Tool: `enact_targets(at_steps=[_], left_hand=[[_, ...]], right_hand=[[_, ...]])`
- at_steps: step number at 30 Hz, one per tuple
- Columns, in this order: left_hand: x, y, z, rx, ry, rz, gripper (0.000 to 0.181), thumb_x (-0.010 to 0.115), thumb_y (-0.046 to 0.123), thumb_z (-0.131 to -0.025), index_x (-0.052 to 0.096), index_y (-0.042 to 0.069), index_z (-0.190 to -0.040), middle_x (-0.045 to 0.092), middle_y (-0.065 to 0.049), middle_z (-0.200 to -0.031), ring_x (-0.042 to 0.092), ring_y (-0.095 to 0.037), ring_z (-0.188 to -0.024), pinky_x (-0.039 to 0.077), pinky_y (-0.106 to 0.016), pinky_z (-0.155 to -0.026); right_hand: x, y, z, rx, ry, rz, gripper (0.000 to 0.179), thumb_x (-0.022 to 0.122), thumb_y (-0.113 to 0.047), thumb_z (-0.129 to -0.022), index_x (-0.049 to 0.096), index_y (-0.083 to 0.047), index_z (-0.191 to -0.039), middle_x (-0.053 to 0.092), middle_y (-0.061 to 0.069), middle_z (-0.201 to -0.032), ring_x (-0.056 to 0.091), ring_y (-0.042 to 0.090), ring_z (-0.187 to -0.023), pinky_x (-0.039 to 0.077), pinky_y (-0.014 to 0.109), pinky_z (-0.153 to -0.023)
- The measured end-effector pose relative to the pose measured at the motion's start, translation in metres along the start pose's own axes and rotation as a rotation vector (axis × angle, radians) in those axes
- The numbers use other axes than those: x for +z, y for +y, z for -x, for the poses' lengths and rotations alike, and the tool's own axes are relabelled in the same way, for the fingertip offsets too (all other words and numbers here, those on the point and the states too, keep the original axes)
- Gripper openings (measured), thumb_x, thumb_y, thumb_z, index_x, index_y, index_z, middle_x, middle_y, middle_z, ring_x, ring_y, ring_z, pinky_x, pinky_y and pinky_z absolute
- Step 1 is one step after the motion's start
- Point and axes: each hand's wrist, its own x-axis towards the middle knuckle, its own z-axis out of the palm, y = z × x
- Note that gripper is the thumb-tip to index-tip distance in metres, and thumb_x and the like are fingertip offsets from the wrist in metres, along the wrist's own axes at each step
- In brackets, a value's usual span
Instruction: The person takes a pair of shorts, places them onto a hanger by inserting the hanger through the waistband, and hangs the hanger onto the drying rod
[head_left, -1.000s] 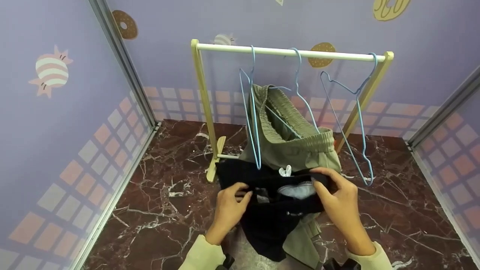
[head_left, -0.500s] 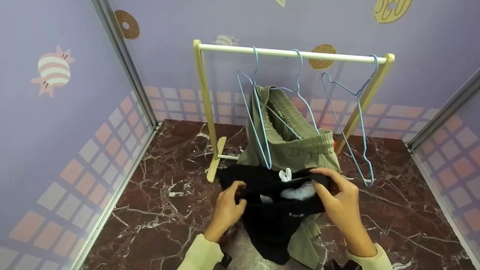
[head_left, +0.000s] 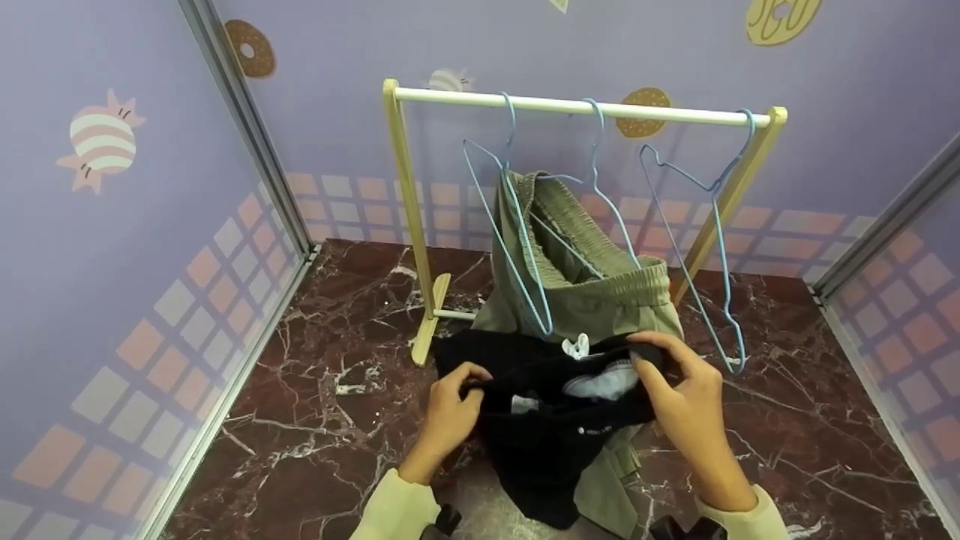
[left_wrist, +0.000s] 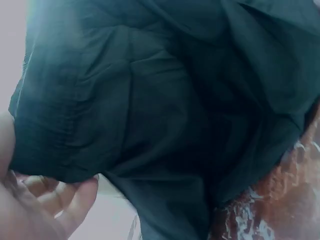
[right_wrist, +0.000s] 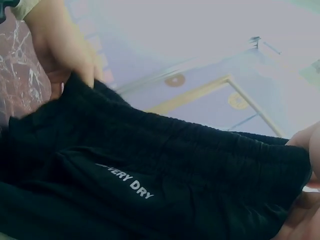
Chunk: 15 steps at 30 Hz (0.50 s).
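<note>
In the head view, your left hand (head_left: pixel 452 405) pinches one end of the waistband of the black shorts (head_left: pixel 532 469), fingers and thumb nipped on its edge. Your right hand (head_left: pixel 686 394) pinches the other end, thumb inside the opening and fingers over the outside. You have the shorts in front of the wooden rack (head_left: pixel 630 111), waist opening upward, with a pale patch (head_left: pixel 604 382) inside and a white drawstring (head_left: pixel 576 346) at the far edge. Behind them, the olive trousers (head_left: pixel 637 311) hang on the middle hanger (head_left: pixel 598 124). The left hanger (head_left: pixel 517 206) dangles just behind your shorts, and the right hanger (head_left: pixel 724 262) hangs well apart from them.

In the left wrist view, dark cloth fills most of the frame; your left fingers curl at its lower left edge. The picture is hazy there, so you can't fairly judge how firm that pinch is.

In the right wrist view, the waistband stretches between your two hands, gathered, with white lettering (right_wrist: pixel 131 182) ending in "VERY DRY" below it.
</note>
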Motion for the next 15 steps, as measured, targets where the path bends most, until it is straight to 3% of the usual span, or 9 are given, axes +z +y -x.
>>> enact_targets(at_steps=[5, 8, 12, 15], left_hand=[[-0.018, 0.035, 0.002, -0.008, -0.102, 0.131, 0.015, 0.059, -0.002, -0.086, 0.069, 0.006, -0.092, 0.069, -0.006, -0.088, 0.058, -0.008, -0.076, 0.048, -0.024, -0.074], [-0.026, 0.048, 0.003, 0.008, -0.139, 0.189, 0.006, 0.063, 0.006, -0.090, 0.068, 0.003, -0.087, 0.064, -0.003, -0.079, 0.053, -0.004, -0.069, 0.045, -0.022, -0.069], [-0.027, 0.050, 0.001, 0.029, -0.095, 0.217, 0.024, 0.062, 0.013, -0.094, 0.060, 0.004, -0.071, 0.047, 0.005, -0.066, 0.043, -0.003, -0.063, 0.040, -0.021, -0.064], [-0.026, 0.053, 0.001, 0.033, -0.017, 0.212, 0.034, 0.060, 0.012, -0.095, 0.050, 0.004, -0.063, 0.038, 0.006, -0.063, 0.039, -0.004, -0.061, 0.038, -0.021, -0.063]], right_hand=[[-0.002, 0.011, -0.002, 0.013, 0.043, 0.137, 0.008, 0.073, -0.018, -0.087, 0.073, -0.018, -0.095, 0.068, -0.002, -0.075, 0.057, 0.001, -0.062, 0.043, 0.011, -0.059], [-0.003, 0.013, -0.002, 0.041, 0.082, 0.190, 0.007, 0.072, -0.024, -0.088, 0.073, -0.017, -0.091, 0.067, -0.001, -0.070, 0.054, 0.002, -0.059, 0.041, 0.012, -0.058], [-0.006, 0.016, -0.002, 0.077, 0.095, 0.252, 0.014, 0.068, -0.028, -0.090, 0.075, -0.016, -0.085, 0.070, 0.000, -0.071, 0.054, 0.000, -0.061, 0.040, 0.013, -0.062], [-0.006, 0.018, -0.001, 0.082, 0.067, 0.285, 0.028, 0.065, -0.027, -0.093, 0.069, -0.016, -0.068, 0.063, -0.001, -0.062, 0.050, 0.003, -0.059, 0.038, 0.014, -0.061]])
